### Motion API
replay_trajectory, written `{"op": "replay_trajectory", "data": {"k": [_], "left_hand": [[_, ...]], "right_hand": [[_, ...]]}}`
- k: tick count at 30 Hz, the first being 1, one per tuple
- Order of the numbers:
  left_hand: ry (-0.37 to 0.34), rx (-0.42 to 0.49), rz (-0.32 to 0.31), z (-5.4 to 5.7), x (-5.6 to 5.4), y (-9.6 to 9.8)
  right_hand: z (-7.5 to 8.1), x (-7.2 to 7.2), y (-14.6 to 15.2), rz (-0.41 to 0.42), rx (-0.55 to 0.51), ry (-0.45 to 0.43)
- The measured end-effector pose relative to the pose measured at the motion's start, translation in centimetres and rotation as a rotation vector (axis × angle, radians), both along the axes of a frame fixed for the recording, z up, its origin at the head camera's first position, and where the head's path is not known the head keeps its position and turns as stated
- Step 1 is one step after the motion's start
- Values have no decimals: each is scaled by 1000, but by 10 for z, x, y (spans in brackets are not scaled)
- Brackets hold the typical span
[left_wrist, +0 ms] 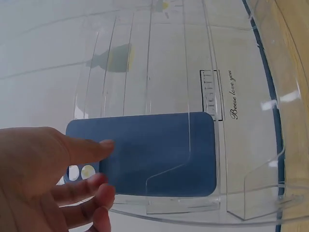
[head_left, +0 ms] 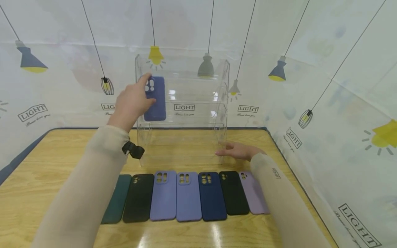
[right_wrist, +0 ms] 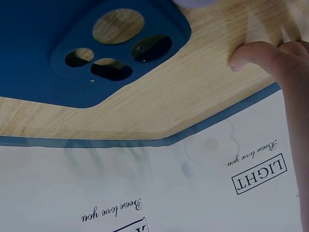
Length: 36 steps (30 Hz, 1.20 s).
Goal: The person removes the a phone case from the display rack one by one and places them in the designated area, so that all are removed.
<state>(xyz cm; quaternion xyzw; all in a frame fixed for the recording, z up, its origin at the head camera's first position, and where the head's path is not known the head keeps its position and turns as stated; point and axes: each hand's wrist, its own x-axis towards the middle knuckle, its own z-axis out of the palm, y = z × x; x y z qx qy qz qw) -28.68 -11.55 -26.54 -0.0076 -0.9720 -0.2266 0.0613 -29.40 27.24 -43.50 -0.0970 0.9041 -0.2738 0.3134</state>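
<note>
A clear tiered display rack (head_left: pixel 183 148) stands upright at the back of the table. My left hand (head_left: pixel 133 100) is at the rack's upper left, pinching a blue-purple phone case (head_left: pixel 159 103) near its camera cutouts. The case stands upright against a tier; in the left wrist view the thumb lies across the phone case (left_wrist: pixel 159 154), with the other fingers curled below. Low on the rack's right side, my right hand (head_left: pixel 240 151) holds the side panel's edge with thumb and fingers. The right wrist view shows that hand (right_wrist: pixel 275 60) only partly, close to the wood.
A row of phone cases lies before the rack: green (head_left: pixel 117 199), black (head_left: pixel 138 198), two light purple (head_left: pixel 163 203) (head_left: pixel 189 203), navy (head_left: pixel 213 201), another black (head_left: pixel 234 194) and lilac (head_left: pixel 254 194). My right forearm partly covers the lilac one. Printed cloth walls surround the wooden table (head_left: pixel 62 155).
</note>
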Motion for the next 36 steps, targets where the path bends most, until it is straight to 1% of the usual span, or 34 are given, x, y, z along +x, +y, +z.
{"op": "replay_trajectory", "data": {"k": [5, 8, 14, 18, 23, 26, 28, 30, 31, 34, 36], "left_hand": [[128, -85, 19, -5, 6, 3], [172, -71, 22, -7, 8, 5], [191, -47, 21, -12, 12, 3], [179, -36, 29, -14, 13, 0], [162, -50, 30, -18, 12, -9], [190, -70, 23, -20, 11, -14], [227, -77, 5, -20, 10, -15], [268, -67, -25, -21, 8, -15], [282, -48, -41, -21, 7, -15], [316, 30, -79, -21, 7, -14], [348, 77, -86, -20, 9, -15]], "right_hand": [[2, -1, -1, 20, -3, 12], [3, -1, -2, 24, 2, 15], [2, -4, -3, 28, 0, 10], [0, -4, -5, 28, -3, 7], [-2, -3, -6, 34, -8, 8], [-1, -3, -5, 42, -17, 18], [0, -3, -4, 45, -24, 23], [0, -3, -2, 40, -29, 28], [0, -3, -2, 35, -31, 27], [0, -1, 0, 22, -29, 18], [0, 0, 0, 18, -24, 14]]}}
